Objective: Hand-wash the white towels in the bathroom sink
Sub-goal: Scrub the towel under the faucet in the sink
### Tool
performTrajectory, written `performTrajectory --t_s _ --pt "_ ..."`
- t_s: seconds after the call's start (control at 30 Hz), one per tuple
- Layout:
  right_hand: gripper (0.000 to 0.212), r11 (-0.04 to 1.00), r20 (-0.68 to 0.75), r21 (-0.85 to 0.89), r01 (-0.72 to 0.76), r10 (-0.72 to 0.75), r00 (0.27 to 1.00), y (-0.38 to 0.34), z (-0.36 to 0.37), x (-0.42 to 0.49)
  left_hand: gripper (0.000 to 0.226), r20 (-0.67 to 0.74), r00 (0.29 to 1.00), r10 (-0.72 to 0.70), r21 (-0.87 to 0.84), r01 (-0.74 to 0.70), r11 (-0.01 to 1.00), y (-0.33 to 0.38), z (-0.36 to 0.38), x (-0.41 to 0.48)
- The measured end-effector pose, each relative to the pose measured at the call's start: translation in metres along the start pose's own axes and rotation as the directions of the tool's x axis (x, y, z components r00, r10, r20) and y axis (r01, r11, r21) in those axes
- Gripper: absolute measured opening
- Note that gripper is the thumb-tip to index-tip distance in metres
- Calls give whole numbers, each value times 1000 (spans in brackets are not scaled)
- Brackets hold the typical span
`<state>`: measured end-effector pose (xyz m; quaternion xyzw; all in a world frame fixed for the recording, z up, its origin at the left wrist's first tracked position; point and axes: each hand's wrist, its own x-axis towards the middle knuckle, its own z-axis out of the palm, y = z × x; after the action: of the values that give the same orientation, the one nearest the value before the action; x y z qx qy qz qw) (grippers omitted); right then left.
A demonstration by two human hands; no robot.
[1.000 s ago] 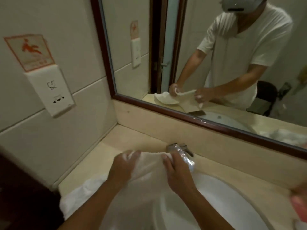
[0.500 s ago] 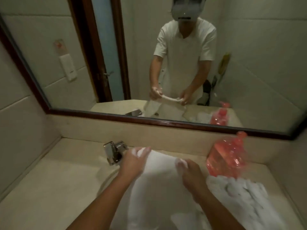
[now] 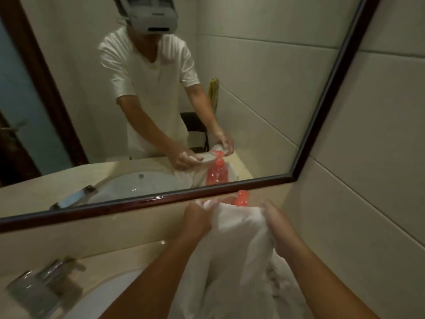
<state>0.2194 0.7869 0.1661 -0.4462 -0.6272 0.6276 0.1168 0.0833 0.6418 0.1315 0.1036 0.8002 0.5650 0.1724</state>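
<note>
A white towel (image 3: pixel 239 245) hangs from both my hands over the right part of the counter. My left hand (image 3: pixel 196 218) pinches its top left corner and my right hand (image 3: pixel 277 223) grips its top right corner. The cloth droops down toward more white towel fabric (image 3: pixel 280 286) heaped on the counter at the right. The white sink basin (image 3: pixel 108 293) shows at the bottom left, mostly hidden by my left forearm. A chrome tap (image 3: pixel 43 282) stands at the sink's left rear.
A pink plastic bottle (image 3: pixel 242 199) stands behind the towel against the backsplash. The beige counter (image 3: pixel 138 254) runs along a dark-framed mirror (image 3: pixel 207 194). A tiled wall (image 3: pixel 356 180) closes the right side close to my right hand.
The towel and both hands have moved from the left of the counter, across the tap and sink, to the right side in front of the pink bottle. My view has turned right.
</note>
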Motion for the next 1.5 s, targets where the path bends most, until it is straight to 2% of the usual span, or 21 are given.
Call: performTrajectory --t_s 0.07,0.1,0.13,0.23,0.37,0.63,0.8,0.87,0.93,1.0,1.1,1.2,1.27,1.4,1.5 --pt "90 1000 69 28 -13 12 998 -3 -7 14 41 39 999 34 -28 -33 999 6 8 8" --pt "98 1000 86 3 -10 10 996 -8 -7 17 43 53 998 45 -44 -42 998 7 10 12" --pt "98 1000 95 -29 -7 10 995 -12 -6 19 44 61 997 53 -66 -49 997 7 11 15" --pt "72 994 126 -105 13 1 992 -17 -3 22 42 79 994 80 -152 -67 986 6 11 20" --pt "46 999 153 -54 -4 12 988 -17 -1 25 47 53 995 81 -156 -72 985 3 12 23" --pt "52 999 110 -44 32 -27 994 -10 1 30 53 72 996 50 -194 -36 980 2 17 17" --pt "51 991 85 -89 103 -95 992 -6 3 29 55 -27 1000 12 -99 -15 995 -4 13 5" --pt "56 972 40 -150 179 -175 984 1 7 21 62 -85 996 -15 -63 10 998 -5 6 -5" --pt "62 949 3 -181 260 -264 965 15 13 10 55 -140 988 -60 -50 54 997 -5 -7 -20" --pt "51 928 59 -145 344 -339 939 24 24 -8 44 -216 974 -72 -54 62 997 -4 -26 -40" --pt "41 882 214 -122 454 -424 880 27 52 -29 42 -338 941 -31 -10 30 1000 -6 -66 -73" --pt "45 874 351 -111 473 -411 841 17 78 -48 44 -435 898 -58 -29 50 998 -8 -106 -108" --pt "44 862 453 -129 490 -388 802 9 90 -68 57 -473 877 -85 -37 77 996 -8 -131 -132" --pt "30 867 516 -135 479 -351 781 10 110 -100 57 -465 875 -138 34 174 984 -25 -169 -159" --pt "30 879 563 -201 433 -258 785 36 135 -105 61 -456 868 -195 92 264 960 -64 -183 -172"
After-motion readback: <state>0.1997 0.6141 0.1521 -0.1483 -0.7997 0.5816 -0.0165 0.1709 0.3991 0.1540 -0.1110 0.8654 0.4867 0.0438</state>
